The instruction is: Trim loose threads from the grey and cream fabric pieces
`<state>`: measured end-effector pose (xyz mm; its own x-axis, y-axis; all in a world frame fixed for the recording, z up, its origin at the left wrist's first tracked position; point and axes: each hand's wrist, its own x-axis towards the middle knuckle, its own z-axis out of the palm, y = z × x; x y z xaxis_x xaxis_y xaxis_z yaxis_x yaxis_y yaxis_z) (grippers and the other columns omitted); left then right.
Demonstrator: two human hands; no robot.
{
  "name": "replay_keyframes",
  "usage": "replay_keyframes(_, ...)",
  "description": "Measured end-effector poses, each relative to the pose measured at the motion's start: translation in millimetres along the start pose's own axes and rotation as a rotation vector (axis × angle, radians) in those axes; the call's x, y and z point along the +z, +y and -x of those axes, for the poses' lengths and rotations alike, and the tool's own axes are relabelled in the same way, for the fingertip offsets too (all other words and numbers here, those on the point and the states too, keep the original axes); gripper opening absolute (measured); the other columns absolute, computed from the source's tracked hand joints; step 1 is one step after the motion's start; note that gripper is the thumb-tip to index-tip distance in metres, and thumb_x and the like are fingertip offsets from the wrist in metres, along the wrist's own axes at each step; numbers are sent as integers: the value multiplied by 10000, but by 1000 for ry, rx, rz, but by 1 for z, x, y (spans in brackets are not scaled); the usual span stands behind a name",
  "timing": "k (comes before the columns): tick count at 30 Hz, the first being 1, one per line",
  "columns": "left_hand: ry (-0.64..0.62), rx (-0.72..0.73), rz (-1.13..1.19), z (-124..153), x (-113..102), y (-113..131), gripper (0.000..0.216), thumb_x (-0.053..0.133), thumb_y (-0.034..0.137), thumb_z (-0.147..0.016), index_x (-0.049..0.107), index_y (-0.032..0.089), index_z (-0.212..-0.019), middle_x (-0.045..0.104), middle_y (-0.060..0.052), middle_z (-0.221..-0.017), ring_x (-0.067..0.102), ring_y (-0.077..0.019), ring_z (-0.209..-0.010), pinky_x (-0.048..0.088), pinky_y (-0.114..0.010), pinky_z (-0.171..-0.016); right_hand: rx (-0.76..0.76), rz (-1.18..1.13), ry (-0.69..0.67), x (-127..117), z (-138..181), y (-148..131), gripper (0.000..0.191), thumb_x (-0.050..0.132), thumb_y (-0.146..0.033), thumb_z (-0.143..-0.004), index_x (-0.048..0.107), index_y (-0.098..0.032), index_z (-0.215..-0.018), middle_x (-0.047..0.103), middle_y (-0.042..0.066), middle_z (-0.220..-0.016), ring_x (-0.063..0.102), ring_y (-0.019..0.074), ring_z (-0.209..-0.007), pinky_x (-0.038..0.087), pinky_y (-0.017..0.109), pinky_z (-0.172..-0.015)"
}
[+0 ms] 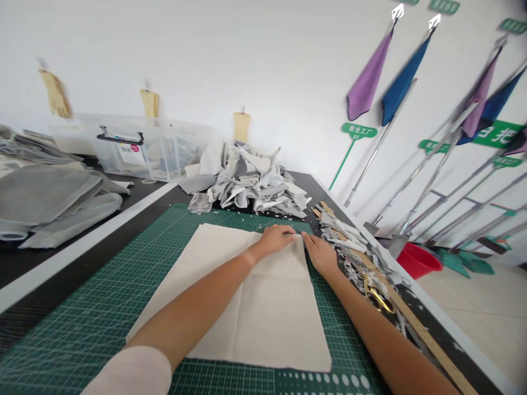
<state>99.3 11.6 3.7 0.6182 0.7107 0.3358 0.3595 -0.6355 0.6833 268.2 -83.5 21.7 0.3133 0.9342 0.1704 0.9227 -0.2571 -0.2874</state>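
Note:
A cream cloth (280, 312) lies flat on a green gridded cutting mat (111, 274), with a crease running down its middle. My left hand (279, 239) reaches across it, thumb and fingers pinched on its far edge near the right corner. Right beside it, my right hand (321, 253) is closed at that far right corner, fingertips on the cloth's edge. The two hands' fingertips are a small distance apart. My left forearm covers part of the cloth's left half.
Beyond the mat is a heap of grey and white fabric scraps (255, 181). Grey folded cloths (49, 192) lie at left, near a clear plastic bin (160, 151). Along the right edge are a wooden strip (415, 323), gold-handled scissors (381, 300) and shreds. A red bucket (418, 260) stands on the floor.

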Motion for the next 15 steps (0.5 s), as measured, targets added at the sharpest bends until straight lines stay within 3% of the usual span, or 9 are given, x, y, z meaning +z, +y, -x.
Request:
replay_keyframes(5, 23, -28, 212, -8, 6, -11, 335, 579, 434, -874, 757, 204, -1041, 744, -44, -1092, 655, -205, -1024, 477, -273, -950, -16, -75, 4, -3, 2, 0, 649, 175, -653, -1000, 668, -249, -877, 731, 51, -950, 660, 229, -899, 366, 269, -685)
replay_keyframes(15, 17, -11, 278, -9, 7, -14, 336, 616, 439, -842, 763, 192, -1014, 751, -43, -1033, 664, -198, -975, 491, -277, -936, -51, -148, 24, -3, 6, -3, 608, 207, -642, -1002, 653, -259, -845, 718, 33, -899, 645, 216, -864, 369, 260, -681)
